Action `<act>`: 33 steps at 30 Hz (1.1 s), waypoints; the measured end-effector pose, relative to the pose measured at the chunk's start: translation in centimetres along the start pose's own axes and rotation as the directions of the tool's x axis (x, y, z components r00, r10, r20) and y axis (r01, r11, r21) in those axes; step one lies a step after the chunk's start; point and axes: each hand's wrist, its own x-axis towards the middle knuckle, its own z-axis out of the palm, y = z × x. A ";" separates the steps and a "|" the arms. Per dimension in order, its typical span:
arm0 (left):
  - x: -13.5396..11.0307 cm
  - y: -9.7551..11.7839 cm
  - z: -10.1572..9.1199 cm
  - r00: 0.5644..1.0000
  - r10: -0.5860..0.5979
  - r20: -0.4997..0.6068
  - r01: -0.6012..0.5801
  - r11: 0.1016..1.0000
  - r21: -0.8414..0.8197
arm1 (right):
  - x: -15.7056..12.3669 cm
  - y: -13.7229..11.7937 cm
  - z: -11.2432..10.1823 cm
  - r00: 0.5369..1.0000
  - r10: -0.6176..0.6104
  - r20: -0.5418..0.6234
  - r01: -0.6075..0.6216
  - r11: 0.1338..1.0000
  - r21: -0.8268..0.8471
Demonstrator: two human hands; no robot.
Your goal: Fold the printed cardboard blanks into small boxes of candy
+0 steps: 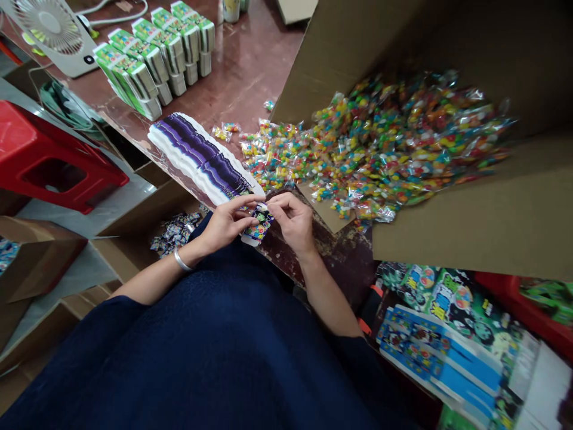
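Note:
Between my two hands, at the table's near edge, is a small printed candy box (pixel 258 226) in purple and green with a white flap at its lower end. My left hand (pixel 228 224) grips it from the left, thumb across its front. The fingers of my right hand (pixel 293 220) are pinched together at its top right corner; whether a candy packet is in them is hidden. Just beyond my hands lies a long fanned row of flat purple-and-white boxes (pixel 201 156). Right of that row, small clear packets of colourful candies (pixel 286 155) spill over the table.
A large tipped cardboard carton (pixel 447 227) holds the heap of packets on the right. Stacks of green boxes (pixel 152 54) and a white fan (pixel 56 36) stand at the back left. A red stool (pixel 49 155) and an open carton of filled boxes (pixel 176 233) are below left.

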 end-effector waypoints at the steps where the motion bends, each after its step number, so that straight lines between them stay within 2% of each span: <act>1: 0.0 0.0 0.0 1.000 -0.005 0.001 0.005 1.000 -0.002 | -0.4 0.0 0.2 1.000 -0.012 0.004 0.012 1.000 -0.006; 5: 0.0 -0.1 0.1 0.999 -0.041 0.015 0.041 0.999 0.000 | -1.3 0.4 0.1 0.999 -0.022 0.031 0.023 0.999 -0.046; 7: 0.2 -0.4 0.0 0.997 -0.059 0.042 0.060 0.998 -0.011 | -0.8 1.1 -0.8 0.996 0.004 0.091 0.001 0.998 -0.058; 9: 0.4 -0.7 -0.3 0.994 -0.080 0.074 0.080 0.997 0.007 | 0.4 2.3 -2.2 0.993 0.062 0.099 -0.049 0.991 -0.127; 11: 0.7 -1.1 -0.6 0.991 -0.101 0.085 0.095 0.993 0.067 | 2.1 3.8 -3.8 0.995 0.071 -0.071 -0.090 0.946 -0.311; 12: 0.8 -1.4 -0.7 0.990 -0.113 0.078 0.106 0.990 0.091 | 3.0 4.5 -4.5 0.989 0.049 -0.142 -0.107 0.895 -0.433; 14: 0.9 -1.8 -0.8 0.985 -0.158 0.065 0.152 0.985 0.085 | 4.8 5.8 -5.3 0.983 0.015 -0.183 -0.123 0.790 -0.601; 16: 0.8 -2.0 -0.9 0.973 -0.215 0.086 0.214 0.977 0.014 | 6.2 6.5 -5.3 0.994 -0.026 -0.107 -0.056 0.714 -0.698; 18: 0.7 -2.1 -0.9 0.958 -0.251 0.136 0.259 0.965 -0.044 | 7.3 6.7 -4.9 0.998 -0.057 0.036 0.064 0.653 -0.754; 21: 0.9 -2.0 -1.0 0.960 -0.231 0.158 0.243 0.968 -0.058 | 8.4 6.8 -4.4 0.981 -0.040 0.190 0.181 0.550 -0.815; 23: 1.2 -1.9 -1.2 0.968 -0.199 0.150 0.204 0.979 -0.024 | 8.7 7.0 -4.4 0.978 -0.019 0.206 0.189 0.491 -0.851; 26: 1.6 -2.1 -1.4 0.970 -0.195 0.148 0.201 0.979 -0.028 | 8.6 7.4 -5.1 0.980 -0.015 0.198 0.183 0.457 -0.870; 30: 1.7 -2.5 -1.6 0.969 -0.210 0.130 0.225 0.967 -0.117 | 7.9 7.2 -5.7 0.991 -0.008 0.131 0.119 0.472 -0.873; 33: 1.6 -2.5 -1.6 0.971 -0.215 0.102 0.225 0.969 -0.098 | 7.8 6.5 -5.4 0.982 -0.068 0.175 0.185 0.504 -0.844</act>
